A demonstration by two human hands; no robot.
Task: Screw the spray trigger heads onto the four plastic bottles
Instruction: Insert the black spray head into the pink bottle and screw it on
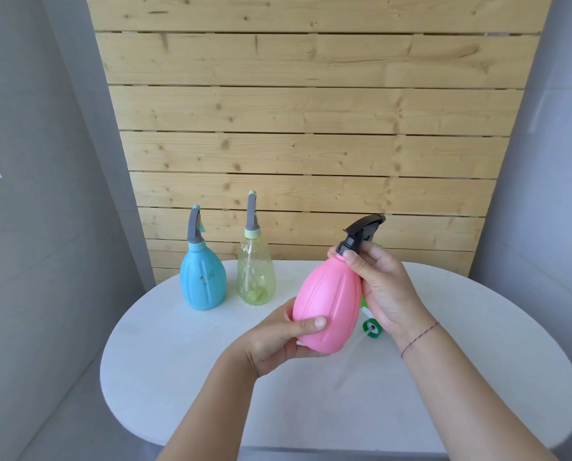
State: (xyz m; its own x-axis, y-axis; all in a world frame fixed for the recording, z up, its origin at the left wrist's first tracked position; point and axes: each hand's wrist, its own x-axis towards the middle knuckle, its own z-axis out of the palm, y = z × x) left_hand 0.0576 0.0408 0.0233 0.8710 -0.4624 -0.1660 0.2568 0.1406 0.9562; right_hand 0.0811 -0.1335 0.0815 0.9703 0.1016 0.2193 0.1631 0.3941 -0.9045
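A pink bottle (327,304) is held tilted above the white table (211,377). My left hand (278,341) grips its lower body. My right hand (381,287) is closed around the collar of the black trigger head (364,232) sitting on the pink bottle's neck. At the back left stand a blue bottle (203,281) and a clear yellow-green bottle (256,277), each upright with a grey trigger head on it. A green trigger head (371,327) with a clear dip tube lies on the table behind my right wrist. A green bottle is mostly hidden behind my right hand.
A wooden slat wall (311,128) rises directly behind the round table. Grey walls stand at both sides. The table's front edge curves close to my forearms.
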